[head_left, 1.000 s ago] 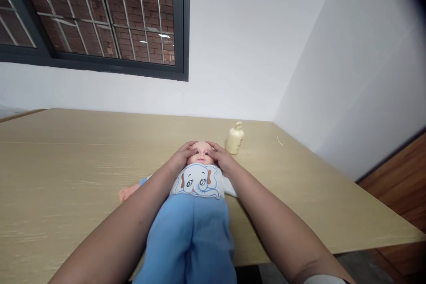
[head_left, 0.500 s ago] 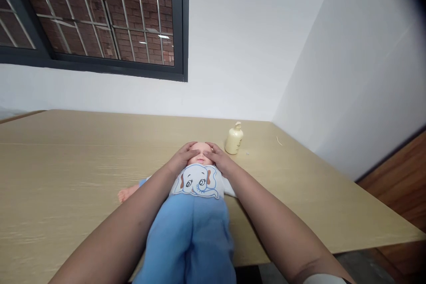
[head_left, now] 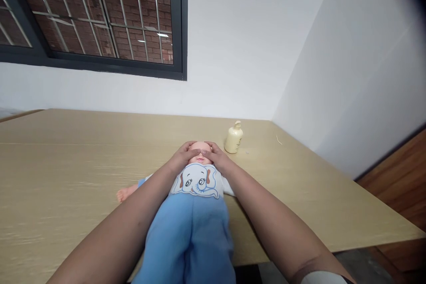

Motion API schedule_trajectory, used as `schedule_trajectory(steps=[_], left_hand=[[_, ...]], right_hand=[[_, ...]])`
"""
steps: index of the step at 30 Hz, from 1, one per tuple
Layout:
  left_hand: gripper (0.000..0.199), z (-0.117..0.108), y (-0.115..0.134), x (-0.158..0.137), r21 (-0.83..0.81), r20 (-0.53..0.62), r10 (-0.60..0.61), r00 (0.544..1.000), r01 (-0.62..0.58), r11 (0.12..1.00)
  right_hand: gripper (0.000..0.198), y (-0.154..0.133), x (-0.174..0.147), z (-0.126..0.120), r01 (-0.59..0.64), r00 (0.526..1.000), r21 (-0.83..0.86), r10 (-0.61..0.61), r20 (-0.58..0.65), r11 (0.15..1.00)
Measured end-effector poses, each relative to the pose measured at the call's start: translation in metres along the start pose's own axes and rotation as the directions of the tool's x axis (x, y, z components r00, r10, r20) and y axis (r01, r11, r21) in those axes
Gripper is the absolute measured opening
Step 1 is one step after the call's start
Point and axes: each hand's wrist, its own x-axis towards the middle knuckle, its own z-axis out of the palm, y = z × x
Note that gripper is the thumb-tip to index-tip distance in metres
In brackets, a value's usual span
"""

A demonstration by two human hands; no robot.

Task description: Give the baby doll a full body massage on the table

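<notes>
A baby doll [head_left: 196, 186] lies on its back on the table with its head away from me. It wears a white top with an elephant face on the chest and blue trousers. My left hand [head_left: 186, 153] cups the left side of its head, and my right hand [head_left: 214, 155] cups the right side. Both thumbs rest across the eye area, their tips almost meeting near the nose. The eyes are covered; the mouth and forehead show. One bare doll hand sticks out beyond my left forearm.
A cream pump bottle [head_left: 234, 137] stands on the wooden table [head_left: 83, 159] just beyond my right hand. A thin pale strand [head_left: 278, 140] lies farther right. White walls and a barred window [head_left: 106, 13] border the table's far side.
My thumbs have slid slightly inward across the doll's eye area, so their tips are closer together. Hands, doll and bottle otherwise stay in place; the view shifts a little.
</notes>
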Motion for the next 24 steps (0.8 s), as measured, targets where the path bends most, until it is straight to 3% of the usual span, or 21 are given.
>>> schedule_trajectory(steps=[16, 24], left_hand=[[0.052, 0.004, 0.004, -0.008, -0.098, 0.022, -0.052, 0.998, 0.054, 0.994], [0.057, 0.003, 0.007, -0.013, -0.142, 0.062, -0.041, 0.997, 0.049, 0.989]], right_hand=[[0.055, -0.007, -0.006, 0.002, -0.072, 0.997, 0.213, 0.062, 0.05, 0.974], [0.063, -0.003, -0.004, -0.001, -0.032, 0.999, 0.124, 0.027, 0.045, 0.992]])
